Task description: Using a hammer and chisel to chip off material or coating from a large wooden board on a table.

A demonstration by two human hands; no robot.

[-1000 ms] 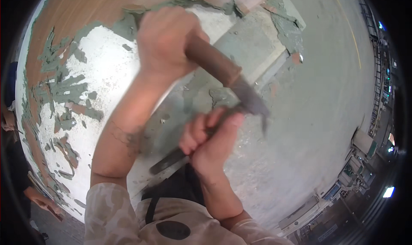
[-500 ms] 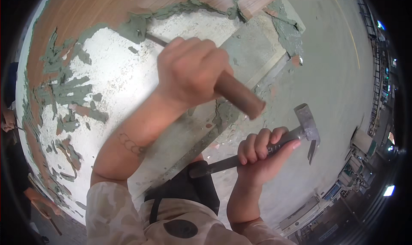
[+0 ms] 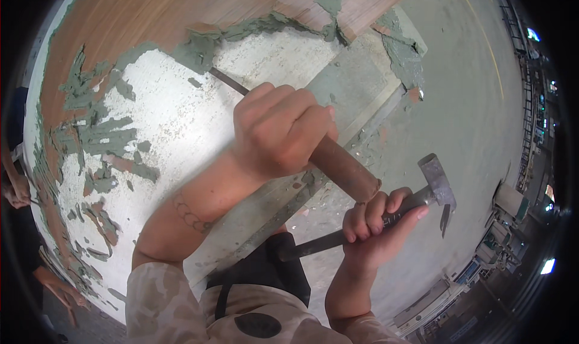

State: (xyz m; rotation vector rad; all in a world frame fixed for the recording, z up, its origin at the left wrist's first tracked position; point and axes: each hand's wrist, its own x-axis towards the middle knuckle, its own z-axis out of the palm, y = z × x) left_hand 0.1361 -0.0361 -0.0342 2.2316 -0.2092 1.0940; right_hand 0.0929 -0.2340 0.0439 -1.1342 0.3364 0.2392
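My left hand [image 3: 280, 130] is wrapped around a chisel with a brown wooden handle [image 3: 347, 170]. Its thin metal blade [image 3: 228, 82] points up-left, with the tip at the grey-green mortar [image 3: 199, 51] on a white wall surface [image 3: 163, 133]. My right hand [image 3: 377, 229] grips a claw hammer by its dark handle. The hammer head [image 3: 437, 181] is raised to the right of the chisel's butt end, a short gap apart from it.
Brown tile [image 3: 181, 6] covers the upper part of the surface. Patches of grey-green adhesive [image 3: 96, 133] cling at the left. A grey ledge [image 3: 356, 103] runs diagonally, and a concrete floor [image 3: 470, 103] spreads to the right. Another person's hand [image 3: 15, 190] shows at the far left edge.
The hammer struck the chisel's butt a second ago, then swung back to the right. The chisel blade has come into view, pointing at the mortar edge.
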